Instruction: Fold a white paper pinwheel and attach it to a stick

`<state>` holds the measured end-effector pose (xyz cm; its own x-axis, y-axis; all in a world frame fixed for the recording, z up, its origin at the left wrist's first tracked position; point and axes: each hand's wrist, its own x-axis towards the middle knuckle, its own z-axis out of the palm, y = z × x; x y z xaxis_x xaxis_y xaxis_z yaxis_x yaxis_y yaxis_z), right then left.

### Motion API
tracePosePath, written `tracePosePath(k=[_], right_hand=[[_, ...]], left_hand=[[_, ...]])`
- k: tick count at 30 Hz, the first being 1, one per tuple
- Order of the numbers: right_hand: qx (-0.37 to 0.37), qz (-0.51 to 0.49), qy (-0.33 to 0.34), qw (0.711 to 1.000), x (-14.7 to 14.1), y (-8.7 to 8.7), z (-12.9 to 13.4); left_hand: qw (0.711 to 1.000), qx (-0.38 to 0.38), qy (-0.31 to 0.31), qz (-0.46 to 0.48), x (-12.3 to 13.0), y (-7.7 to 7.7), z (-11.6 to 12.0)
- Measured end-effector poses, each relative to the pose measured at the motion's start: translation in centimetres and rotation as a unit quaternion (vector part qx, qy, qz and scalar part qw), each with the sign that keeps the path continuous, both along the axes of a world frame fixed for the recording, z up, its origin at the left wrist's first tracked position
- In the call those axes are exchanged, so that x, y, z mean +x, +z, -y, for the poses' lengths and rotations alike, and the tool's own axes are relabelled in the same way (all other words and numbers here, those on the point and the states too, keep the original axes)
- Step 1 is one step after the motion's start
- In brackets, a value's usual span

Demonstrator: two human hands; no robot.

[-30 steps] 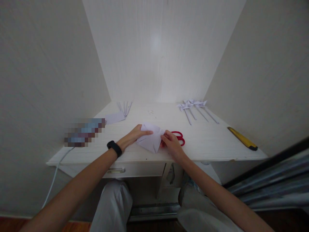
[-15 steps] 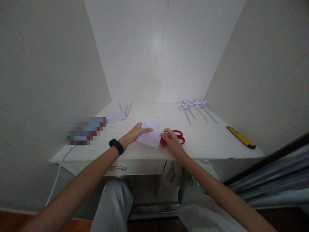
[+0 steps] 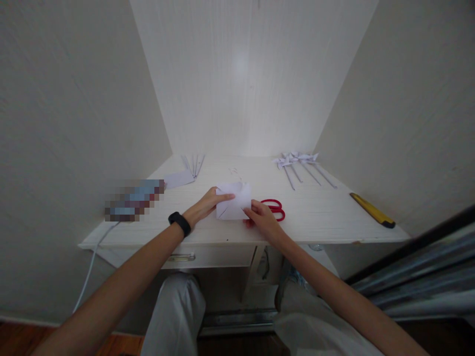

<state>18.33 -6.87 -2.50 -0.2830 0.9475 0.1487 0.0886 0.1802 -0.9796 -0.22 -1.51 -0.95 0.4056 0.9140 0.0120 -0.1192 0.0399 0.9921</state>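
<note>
A small white sheet of paper (image 3: 233,207), with slits or creases running in from its corners, is held just over the front middle of the desk. My left hand (image 3: 208,203) grips its left edge, thumb on top. At the lower right edge, my right hand (image 3: 261,216) pinches the paper between its fingers. Scissors with red handles (image 3: 278,210) lie on the desk beside and partly behind my right hand; their blades are hidden.
White paper pinwheels (image 3: 296,159) on sticks lie back right, a yellow cutter (image 3: 372,210) at the right edge. Several paper sticks (image 3: 196,166) and a paper strip (image 3: 178,179) lie back left, near a blurred-out object (image 3: 135,200) with a cable. Small scraps (image 3: 234,171) lie at mid-back.
The paper has turned from a tilted position to nearly square with the desk edge. My right hand has moved slightly down along its right side.
</note>
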Motion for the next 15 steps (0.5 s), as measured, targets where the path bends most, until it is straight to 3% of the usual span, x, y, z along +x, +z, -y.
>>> tracePosePath(k=[10,15], right_hand=[[0.015,-0.035,-0.056,0.998,-0.1,-0.45,-0.15],[0.011,-0.036,-0.068,0.997,0.14,-0.82,-0.45]], left_hand=[[1.0,-0.004,-0.018,0.0,0.08,0.17,0.26],[0.998,-0.019,-0.018,0.052,-0.1,-0.17,-0.21]])
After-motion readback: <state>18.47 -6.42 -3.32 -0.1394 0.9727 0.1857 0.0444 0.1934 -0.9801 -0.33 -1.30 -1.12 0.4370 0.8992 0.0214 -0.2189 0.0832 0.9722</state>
